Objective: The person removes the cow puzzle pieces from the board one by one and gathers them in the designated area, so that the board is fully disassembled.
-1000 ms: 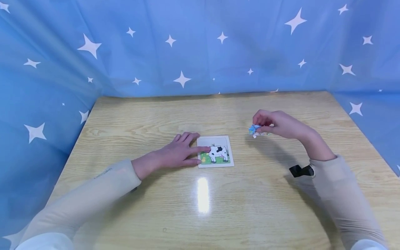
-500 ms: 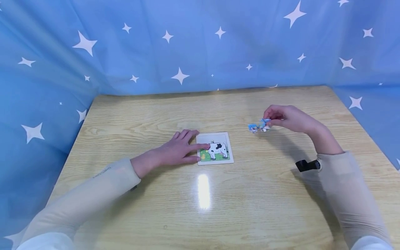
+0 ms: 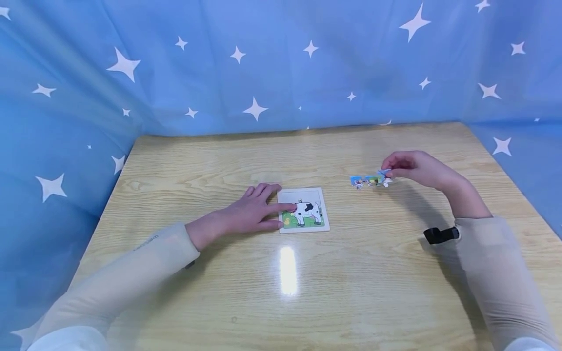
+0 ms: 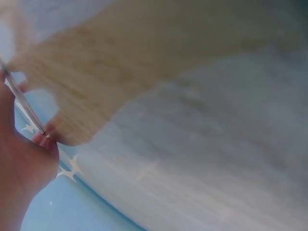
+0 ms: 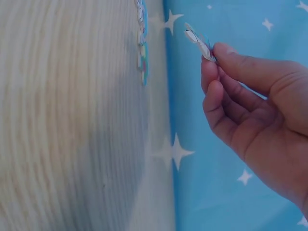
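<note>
My left hand [image 3: 243, 213] lies on the left side of a small square puzzle board [image 3: 325, 214] with a cow picture. Its index finger reaches over the cow, and the thumb touches the near left edge. In the left wrist view the board [image 4: 26, 106] appears edge-on beside the hand [image 4: 29, 166]. Further right, my right hand [image 3: 419, 168] pinches a puzzle piece [image 3: 387, 179] between thumb and fingers. The right wrist view shows this piece [image 5: 198, 42] held off the table. More blue and white puzzle pieces [image 3: 357, 182] lie in a row just left of that hand.
Both hands work over a wood-grain table [image 3: 219, 292]. A blue curtain [image 3: 281, 63] with white stars hangs along the table's back and sides. A bright light reflection falls in front of the board.
My right hand has moved right, away from where it covered the pieces, and now pinches one at the row's right end. The left hand stays on the board.
</note>
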Tool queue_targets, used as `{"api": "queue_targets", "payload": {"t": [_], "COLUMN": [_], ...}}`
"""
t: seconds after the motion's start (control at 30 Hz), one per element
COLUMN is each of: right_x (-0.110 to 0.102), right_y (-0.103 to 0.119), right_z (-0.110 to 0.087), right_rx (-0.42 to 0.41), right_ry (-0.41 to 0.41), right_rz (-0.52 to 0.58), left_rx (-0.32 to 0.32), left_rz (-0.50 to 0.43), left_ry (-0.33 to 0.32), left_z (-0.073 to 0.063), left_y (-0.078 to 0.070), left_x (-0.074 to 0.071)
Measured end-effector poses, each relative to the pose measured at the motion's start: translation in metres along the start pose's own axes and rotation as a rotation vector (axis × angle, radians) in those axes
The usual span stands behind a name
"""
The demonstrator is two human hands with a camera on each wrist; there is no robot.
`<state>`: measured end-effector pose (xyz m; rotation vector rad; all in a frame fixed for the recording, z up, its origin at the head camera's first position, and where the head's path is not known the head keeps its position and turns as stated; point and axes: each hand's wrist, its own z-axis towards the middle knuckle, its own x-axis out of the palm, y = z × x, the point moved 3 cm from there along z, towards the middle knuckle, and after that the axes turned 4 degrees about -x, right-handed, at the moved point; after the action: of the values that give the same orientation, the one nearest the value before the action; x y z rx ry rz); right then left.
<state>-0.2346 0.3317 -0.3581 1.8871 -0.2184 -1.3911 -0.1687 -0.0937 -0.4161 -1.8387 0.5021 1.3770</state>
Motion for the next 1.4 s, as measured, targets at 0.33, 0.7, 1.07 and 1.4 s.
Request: {"api": "queue_targets", "payload": {"t": [0.33, 0.7, 1.07, 1.4], "right_x": [-0.001, -0.001, -0.001, 0.001], "right_y": [-0.014, -0.028, -0.034, -0.040], "right_z": [-0.008, -0.005, 0.004, 0.011], "right_rx": [0.018, 0.065, 0.092, 0.092], "right_ry": [-0.009, 0.022, 0.073, 0.088], "right_rz": [0.043, 0.007, -0.022, -0.017], "left_rx": [-0.002, -0.007, -0.010, -0.003], "left_rz": [-0.003, -0.002, -0.006, 0.005], "left_ry": [0.009, 0.012, 0.013, 0.005], "left_z": [0.001, 0.000, -0.002, -0.002], "left_y": [-0.002, -0.003, -0.002, 0.000], "left_x": [0.002, 0.001, 0.002, 0.001]}}
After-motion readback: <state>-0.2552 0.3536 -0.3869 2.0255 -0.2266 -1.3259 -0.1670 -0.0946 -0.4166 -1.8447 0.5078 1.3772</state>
